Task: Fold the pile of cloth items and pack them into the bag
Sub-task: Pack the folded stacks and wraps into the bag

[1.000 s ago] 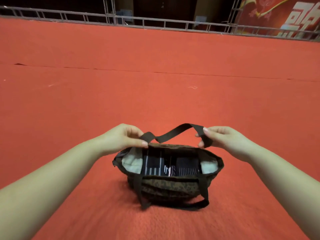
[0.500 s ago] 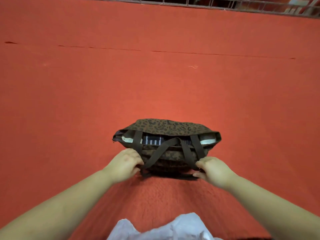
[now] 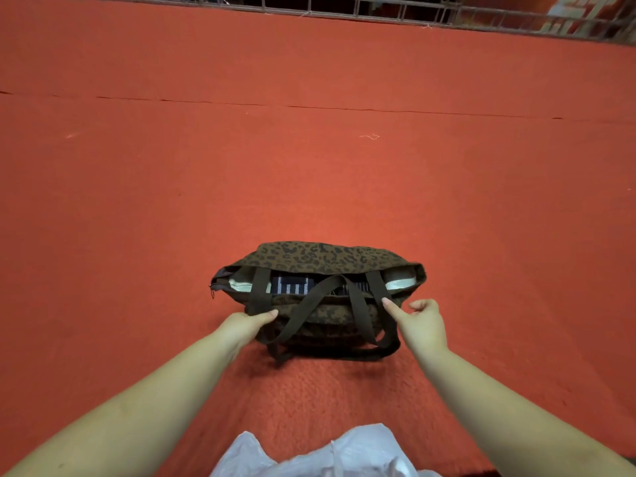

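Note:
A leopard-print bag (image 3: 320,258) lies on the red carpet with its mouth facing me. Folded cloth shows inside: a dark striped piece (image 3: 292,285) in the middle and pale cloth (image 3: 399,280) at the ends. The dark brown straps (image 3: 309,304) droop over the near side. My left hand (image 3: 246,323) is at the bag's near left, its thumb lying over a strap; the other fingers are hidden. My right hand (image 3: 421,320) hovers at the near right with fingers spread, its index fingertip touching the bag by the right strap.
Red carpet (image 3: 309,166) stretches all around, with a seam line across it farther out. A metal rail fence (image 3: 378,8) runs along the far edge. A crumpled white plastic bag (image 3: 327,452) lies close to me at the bottom.
The straps were lifted a second ago, then laid down over the bag's near side. My right hand has let go and spread its fingers. The view tilted downward.

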Tool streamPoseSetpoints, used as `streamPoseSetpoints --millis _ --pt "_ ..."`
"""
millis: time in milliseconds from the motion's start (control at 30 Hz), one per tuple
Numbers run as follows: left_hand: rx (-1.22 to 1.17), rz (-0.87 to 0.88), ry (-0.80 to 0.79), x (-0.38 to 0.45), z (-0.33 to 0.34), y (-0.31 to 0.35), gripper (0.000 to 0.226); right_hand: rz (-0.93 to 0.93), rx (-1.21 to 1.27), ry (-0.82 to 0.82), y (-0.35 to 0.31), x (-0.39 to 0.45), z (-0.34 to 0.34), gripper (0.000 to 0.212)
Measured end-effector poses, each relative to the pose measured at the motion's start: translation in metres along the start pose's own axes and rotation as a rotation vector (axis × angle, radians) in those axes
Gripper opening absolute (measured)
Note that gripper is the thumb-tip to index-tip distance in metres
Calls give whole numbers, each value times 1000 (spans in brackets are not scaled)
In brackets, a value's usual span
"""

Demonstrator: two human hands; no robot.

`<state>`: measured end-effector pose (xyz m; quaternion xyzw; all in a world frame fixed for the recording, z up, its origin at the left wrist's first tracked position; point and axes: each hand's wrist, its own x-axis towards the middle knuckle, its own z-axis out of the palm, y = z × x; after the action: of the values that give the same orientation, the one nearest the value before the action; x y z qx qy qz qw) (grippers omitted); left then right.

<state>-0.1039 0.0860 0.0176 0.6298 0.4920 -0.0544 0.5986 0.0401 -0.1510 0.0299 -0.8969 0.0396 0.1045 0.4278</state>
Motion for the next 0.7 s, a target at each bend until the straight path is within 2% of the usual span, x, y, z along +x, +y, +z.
streamPoseSetpoints --millis 33,100,133,233,300,367,400,500,567,633,700 --pt "31 12 7 -2 2 0 43 -129 -36 53 0 -6 4 41" --pt "75 30 15 -3 2 -6 32 -350 -129 12 0 -22 12 35" --pt "85 34 24 -2 1 -11 26 -373 -163 -61 0 -29 17 34" --pt "18 22 26 -7 -3 -19 11 -239 -167 -213 -1 -34 31 34" --pt "-100 -6 -15 -11 -6 -22 6 -188 28 -231 -1 -33 38 24" --pt "-247 -10 -77 -16 -12 -25 6 -270 181 -262 1 -38 38 19" --pt "-291 14 -121 -17 -16 -27 8 -380 174 -270 4 -42 34 18" --pt "-278 136 -274 -19 -31 -40 18 -869 -86 -223 23 -46 20 24" --pt "-202 192 -310 -19 -36 -49 22 -1123 -323 -213 44 -36 14 28" --pt "-86 220 -267 -15 -35 -56 22 -1194 -521 -237 60 -25 11 30" --pt "8 232 -212 -11 -33 -57 22 -1174 -614 -268 68 -17 9 31"
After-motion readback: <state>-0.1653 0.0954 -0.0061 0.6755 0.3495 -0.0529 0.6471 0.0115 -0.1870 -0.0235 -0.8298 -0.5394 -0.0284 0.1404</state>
